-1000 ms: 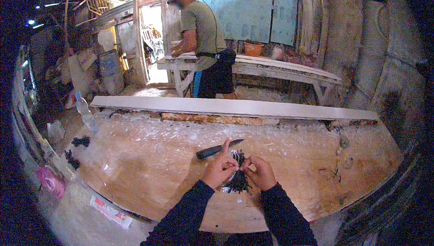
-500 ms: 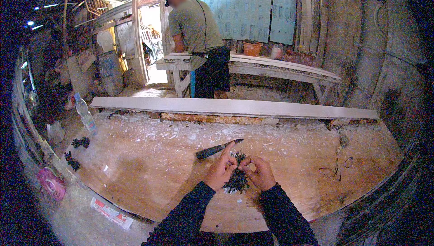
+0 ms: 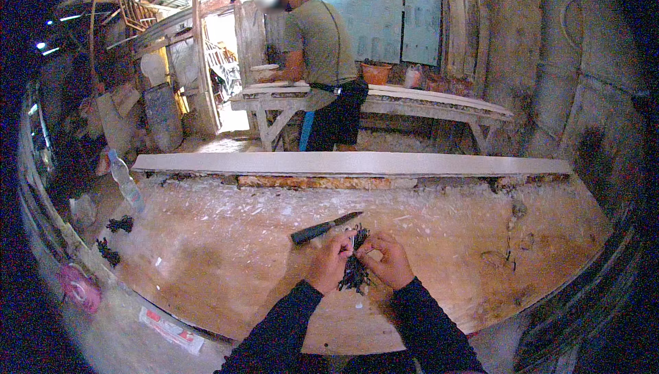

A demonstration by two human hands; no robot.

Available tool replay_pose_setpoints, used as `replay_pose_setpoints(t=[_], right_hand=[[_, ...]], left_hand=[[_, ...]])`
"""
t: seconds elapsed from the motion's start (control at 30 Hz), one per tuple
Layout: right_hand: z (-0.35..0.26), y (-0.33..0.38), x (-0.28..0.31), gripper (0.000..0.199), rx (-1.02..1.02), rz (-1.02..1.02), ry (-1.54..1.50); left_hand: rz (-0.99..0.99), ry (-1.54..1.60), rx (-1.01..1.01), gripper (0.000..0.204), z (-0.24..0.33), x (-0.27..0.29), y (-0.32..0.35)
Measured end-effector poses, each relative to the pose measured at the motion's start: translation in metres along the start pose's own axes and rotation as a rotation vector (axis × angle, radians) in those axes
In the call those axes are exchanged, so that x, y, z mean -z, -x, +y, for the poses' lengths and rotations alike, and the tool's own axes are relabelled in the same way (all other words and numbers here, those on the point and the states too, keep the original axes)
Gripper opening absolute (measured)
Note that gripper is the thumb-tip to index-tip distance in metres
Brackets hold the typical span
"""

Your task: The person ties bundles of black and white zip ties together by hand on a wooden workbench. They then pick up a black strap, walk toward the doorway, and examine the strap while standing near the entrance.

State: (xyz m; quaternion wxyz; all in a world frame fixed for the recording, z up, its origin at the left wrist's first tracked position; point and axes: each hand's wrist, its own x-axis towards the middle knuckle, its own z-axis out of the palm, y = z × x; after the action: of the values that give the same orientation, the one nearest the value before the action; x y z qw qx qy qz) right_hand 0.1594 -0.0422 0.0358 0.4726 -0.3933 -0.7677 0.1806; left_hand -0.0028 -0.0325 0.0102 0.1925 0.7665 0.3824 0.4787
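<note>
My left hand (image 3: 330, 261) and my right hand (image 3: 386, 261) meet over a wide wooden board (image 3: 226, 264), both pinching a small dark bundle of thin fibres or strips (image 3: 355, 271) that hangs down between them. Both arms wear dark sleeves. A dark-handled knife or chisel (image 3: 322, 228) lies on the board just beyond my left hand, touching neither hand.
A long pale plank (image 3: 350, 163) lies across the board's far side. A clear plastic bottle (image 3: 126, 182) stands at the left, with small dark bundles (image 3: 121, 223) nearby. Farther back, a person (image 3: 322, 58) stands at a wooden workbench (image 3: 439, 103). A pink object (image 3: 78, 287) lies lower left.
The person at the far bench has shifted a little to the right. My hands stay together on the dark bundle, with only small finger movement.
</note>
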Motion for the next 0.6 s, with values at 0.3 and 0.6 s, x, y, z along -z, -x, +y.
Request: replay_pose_setpoints(t=[0.3,0.6], right_hand=[[0.0014,-0.0008,-0.001,0.007,0.068,0.006,0.069],[0.0004,0.0012,-0.0062,0.008,-0.027,0.043,0.043]], left_hand=[[-0.017,0.407,0.114,0.065,0.0025,-0.0029,0.0007],[-0.095,0.381,0.179,0.069,-0.0031,0.0038,-0.0025]])
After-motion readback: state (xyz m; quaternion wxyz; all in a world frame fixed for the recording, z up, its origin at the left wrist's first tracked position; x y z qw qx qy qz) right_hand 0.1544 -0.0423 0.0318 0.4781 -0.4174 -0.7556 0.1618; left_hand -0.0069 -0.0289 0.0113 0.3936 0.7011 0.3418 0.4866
